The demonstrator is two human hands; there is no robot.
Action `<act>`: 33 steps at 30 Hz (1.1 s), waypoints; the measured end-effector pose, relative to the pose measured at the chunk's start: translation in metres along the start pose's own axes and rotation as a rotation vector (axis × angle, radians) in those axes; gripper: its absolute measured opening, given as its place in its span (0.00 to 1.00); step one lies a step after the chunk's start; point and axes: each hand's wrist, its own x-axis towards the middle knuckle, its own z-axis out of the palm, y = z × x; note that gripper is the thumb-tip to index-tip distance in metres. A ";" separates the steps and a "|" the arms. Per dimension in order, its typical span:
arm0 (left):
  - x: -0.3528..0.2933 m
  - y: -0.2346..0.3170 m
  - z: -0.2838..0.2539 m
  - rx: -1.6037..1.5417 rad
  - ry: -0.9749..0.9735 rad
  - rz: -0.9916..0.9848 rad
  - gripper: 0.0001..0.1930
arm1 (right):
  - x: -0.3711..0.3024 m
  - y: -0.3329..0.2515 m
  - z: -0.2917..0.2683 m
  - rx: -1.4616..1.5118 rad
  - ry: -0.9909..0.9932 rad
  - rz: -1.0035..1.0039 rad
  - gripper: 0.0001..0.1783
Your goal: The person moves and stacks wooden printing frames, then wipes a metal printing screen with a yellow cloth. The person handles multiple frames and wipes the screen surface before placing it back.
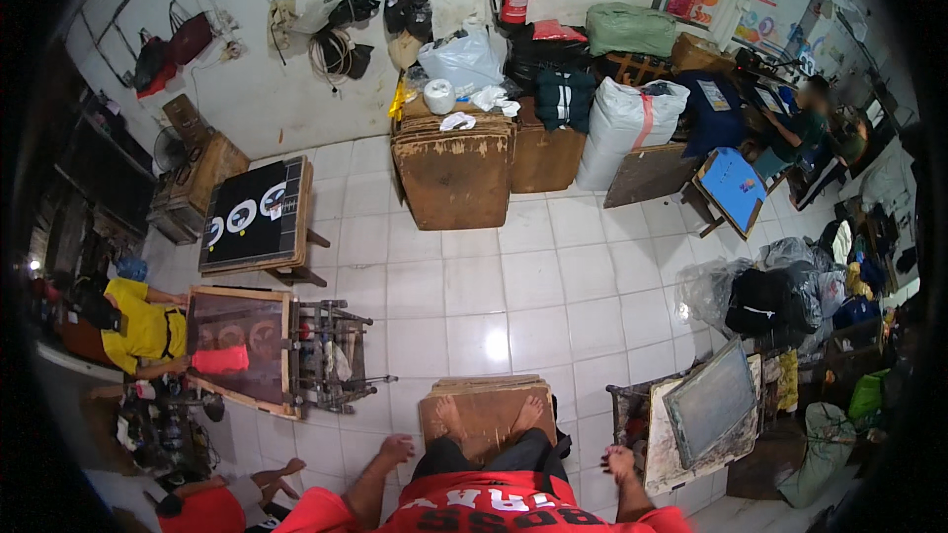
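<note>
My left hand (397, 449) hangs in the air to the left of my knees, its fingers loosely bent and nothing seen in them. On the other side my right hand (619, 462) is raised with bent, slightly parted fingers, also without a visible object. It is nearest to a stained white board (657, 434) on a stand, with a grey framed screen (711, 405) leaning across it. My bare feet rest on a stack of brown boards (484, 439) between the two hands.
At left, a person in yellow (146, 326) works at a wooden-framed mesh screen (242, 390) beside a metal rack (331, 355). Another person in red (202, 508) sits lower left. Behind stand a printed black panel table (227, 199), stacked boards (454, 178) and a blue-topped table (726, 176).
</note>
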 end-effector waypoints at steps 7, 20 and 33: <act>-0.001 0.065 -0.055 -0.281 0.405 0.155 0.13 | -0.008 0.021 0.032 -0.376 -0.463 0.195 0.13; 0.041 0.037 -0.036 0.291 0.096 0.023 0.12 | -0.029 0.002 -0.018 0.075 0.046 0.047 0.10; 0.013 0.187 -0.079 -0.186 0.475 0.483 0.17 | -0.038 0.000 0.010 -0.163 -0.287 -0.089 0.17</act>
